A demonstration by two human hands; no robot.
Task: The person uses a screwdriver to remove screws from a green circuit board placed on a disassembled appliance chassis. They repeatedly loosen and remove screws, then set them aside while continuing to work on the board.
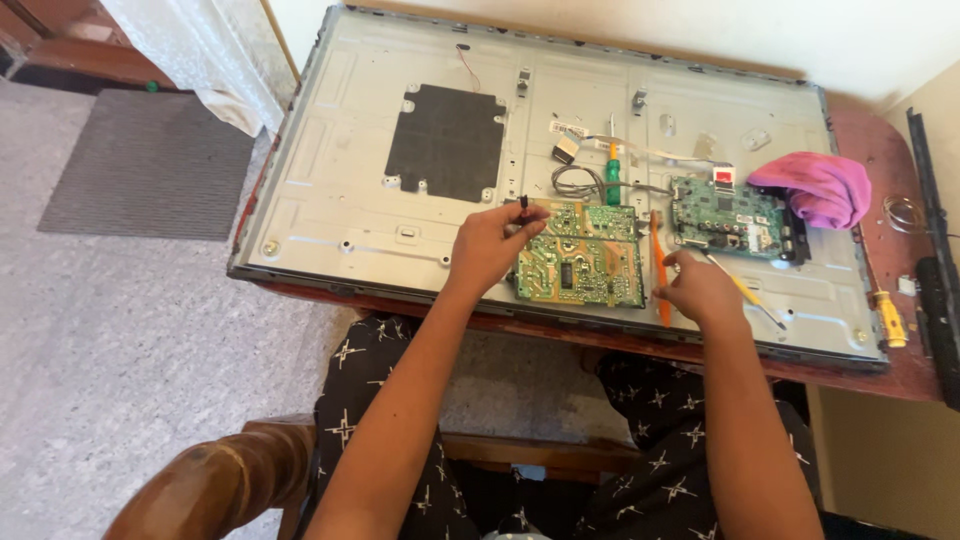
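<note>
So there's a big flat TV back panel [330, 190] lying face down on a reddish wooden table [880, 150], and it covers nearly the whole top, with only a bare strip of wood to the panel's right. The room has a grey speckled floor [120, 330], a dark mat [150, 165] off the panel's left corner, and a pale curtain [200, 50] just above that corner.

Near the panel's front edge sits a green power board [585, 265]. The left hand [495, 245] is closed, pinching a small black piece [523, 203] at the board's top left corner. The right hand [700, 290] rests just right of the board with fingers curled, touching an orange pry tool [659, 265] along the board's right edge.

Further right on the panel is a second green circuit board [730, 215] with a pink cloth [815, 185] beside it. A yellow screwdriver [888, 318] lies on the bare wood past the panel's right edge. The panel's left half is open metal.
</note>
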